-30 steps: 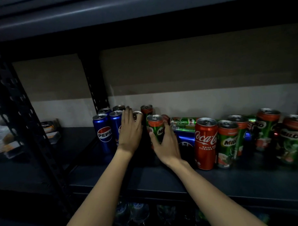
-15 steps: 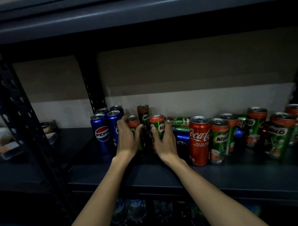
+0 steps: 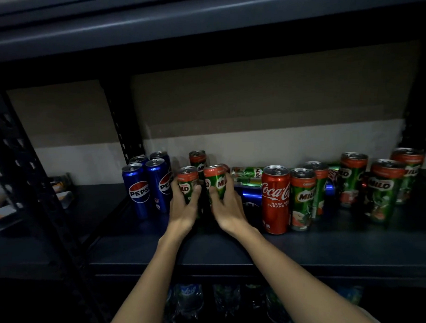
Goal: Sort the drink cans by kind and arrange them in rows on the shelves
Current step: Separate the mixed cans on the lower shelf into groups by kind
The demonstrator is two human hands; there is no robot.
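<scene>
We've got both hands on the shelf (image 3: 234, 254), one Milo can each. Left hand (image 3: 184, 209) has its grip curled round the left Milo can (image 3: 187, 184), thumb on the front, fingers wrapped behind. Right hand (image 3: 227, 209) grips the right Milo can (image 3: 217, 183) the same way. Both cans upright, side by side, nearly touching, low on the shelf; can't tell if the bases are down or just lifted.

Why here: the four Pepsi cans (image 3: 138, 188) already stand as a two-by-two block at the left post, so our Milo pair sits just right of it, starting the next block. A third Milo can (image 3: 198, 160) stands right behind the pair, which looks like the back of that row. Holding them low on the body keeps them from tipping while we square them up.

Still unsorted to the right: a Coca-Cola can (image 3: 275, 199) up front touching another Milo can (image 3: 302, 199), more Milo cans (image 3: 387, 191) well apart toward the far end, and some cans lying on their sides behind, one blue (image 3: 250, 195), one green (image 3: 247, 172).

Our read: early-to-mid task, Milo row being built.
</scene>
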